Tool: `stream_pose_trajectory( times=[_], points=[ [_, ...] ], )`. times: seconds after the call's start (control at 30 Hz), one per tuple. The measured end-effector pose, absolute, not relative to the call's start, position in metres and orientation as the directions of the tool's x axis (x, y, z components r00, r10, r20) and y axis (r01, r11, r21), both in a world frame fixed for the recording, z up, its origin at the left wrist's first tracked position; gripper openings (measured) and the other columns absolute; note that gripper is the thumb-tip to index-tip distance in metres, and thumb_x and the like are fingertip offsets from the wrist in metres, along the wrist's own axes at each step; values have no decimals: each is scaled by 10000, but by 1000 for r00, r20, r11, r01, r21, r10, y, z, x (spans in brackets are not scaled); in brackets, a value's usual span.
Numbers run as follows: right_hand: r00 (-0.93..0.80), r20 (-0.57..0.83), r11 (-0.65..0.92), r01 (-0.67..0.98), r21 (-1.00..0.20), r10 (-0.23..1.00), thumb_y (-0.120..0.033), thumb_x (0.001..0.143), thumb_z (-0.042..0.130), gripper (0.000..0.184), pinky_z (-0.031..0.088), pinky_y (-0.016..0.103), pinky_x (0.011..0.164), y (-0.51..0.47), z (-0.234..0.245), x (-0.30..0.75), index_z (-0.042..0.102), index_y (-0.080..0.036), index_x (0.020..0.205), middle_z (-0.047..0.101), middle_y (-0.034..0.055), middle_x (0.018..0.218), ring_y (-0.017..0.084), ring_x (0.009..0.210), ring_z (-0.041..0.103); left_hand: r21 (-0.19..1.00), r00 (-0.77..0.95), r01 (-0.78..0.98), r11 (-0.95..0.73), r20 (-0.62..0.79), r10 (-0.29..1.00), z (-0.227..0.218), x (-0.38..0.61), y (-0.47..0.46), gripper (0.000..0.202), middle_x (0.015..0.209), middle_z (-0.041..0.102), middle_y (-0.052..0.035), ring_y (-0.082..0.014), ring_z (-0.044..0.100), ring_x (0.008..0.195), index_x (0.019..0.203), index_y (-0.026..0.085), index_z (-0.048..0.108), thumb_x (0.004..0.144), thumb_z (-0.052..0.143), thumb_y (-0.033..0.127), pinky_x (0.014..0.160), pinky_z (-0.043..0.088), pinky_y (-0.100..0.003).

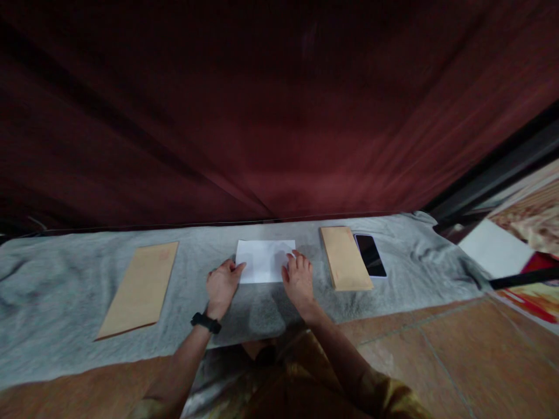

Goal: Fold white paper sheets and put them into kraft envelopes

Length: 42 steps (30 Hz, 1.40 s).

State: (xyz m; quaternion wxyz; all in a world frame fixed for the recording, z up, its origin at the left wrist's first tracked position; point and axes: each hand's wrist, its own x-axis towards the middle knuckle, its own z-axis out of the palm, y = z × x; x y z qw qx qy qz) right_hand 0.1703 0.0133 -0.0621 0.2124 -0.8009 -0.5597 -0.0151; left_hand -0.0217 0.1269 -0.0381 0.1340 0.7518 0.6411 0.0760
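Observation:
A white sheet of paper (pixel 262 262) lies flat on the grey cloth in front of me, its long side running left to right. My left hand (pixel 222 285), with a dark band on the wrist, is at the paper's left edge; its thumb rests on the sheet and the other fingers are curled in at the edge, so it grips the paper there. On the right edge lies my right hand (pixel 299 279), fingers apart and touching the sheet. Just right of it is a stack of brown envelopes (pixel 347 259). Another brown envelope (pixel 140 288) lies farther left.
A phone (pixel 370 256) with a dark screen lies against the envelope stack's right side. Grey cloth (pixel 410 262) covers the long surface, with a dark red curtain (pixel 279 145) behind it. Tiled floor (pixel 428 349) borders the front; a dark metal frame (pixel 480 186) stands at right.

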Motion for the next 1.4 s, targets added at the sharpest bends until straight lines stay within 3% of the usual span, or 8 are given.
stream_pose_trajectory(
  times=[0.17,0.47,0.63,0.73,0.83,1.0,1.17,1.4],
  points=[
    [142,306,-36,944,-327,942,-362,1056,449,462,297,466,1191,22,-76,143,501,-208,1488,397,88,1624,293,1470,362,336,171,932,-137,-73,982,-40,-24,131,379,717,708,-56,-240,652,699,802,238,648,939,508,562,584,316,-294],
    [181,280,-91,948,-306,943,-398,1049,492,501,291,534,1207,17,-96,139,468,-247,1526,416,96,1613,296,1480,385,389,170,907,-158,3,985,-48,-26,129,412,670,679,-36,-208,626,643,770,236,625,952,497,583,585,330,-276],
    [202,267,-117,946,-302,942,-356,1060,467,483,263,531,1222,19,-97,137,465,-249,1531,403,85,1619,290,1484,382,332,171,925,-186,75,982,-52,-26,127,374,741,718,-57,-237,668,710,947,215,673,962,512,552,647,383,-295],
    [215,259,-131,943,-306,942,-350,1066,442,474,265,531,1221,20,-98,136,473,-244,1527,405,78,1618,299,1485,380,301,167,931,-205,148,975,-53,-28,125,403,832,743,-87,-272,692,815,1131,186,665,967,508,519,772,444,-339],
    [222,260,-135,939,-316,940,-355,1063,443,480,263,529,1222,20,-97,135,473,-235,1527,415,77,1612,302,1487,379,273,225,914,-301,275,935,-56,-28,115,411,1079,745,-151,-314,666,1054,1221,165,654,1000,436,433,953,443,-426],
    [234,260,-142,933,-330,937,-343,1059,448,489,257,535,1223,19,-96,134,452,-255,1540,407,76,1616,292,1495,368,259,525,757,-600,305,794,-70,-12,81,476,1560,497,-126,-290,390,1478,1414,189,573,1016,343,312,1208,286,-500],
    [228,245,-145,938,-316,942,-345,1055,457,491,249,521,1228,20,-95,135,459,-243,1535,404,82,1617,286,1493,370,192,482,826,-530,248,840,-85,-9,60,551,1609,412,-165,-337,242,1553,1503,171,495,1012,354,380,1235,173,-636],
    [236,258,-151,939,-310,937,-335,1055,451,482,245,500,1227,19,-96,137,472,-238,1527,413,74,1615,286,1497,361,201,487,823,-531,228,843,-94,-21,59,656,1617,363,-225,-336,291,1535,1550,69,390,1028,318,460,1228,257,-562]
  ],
)
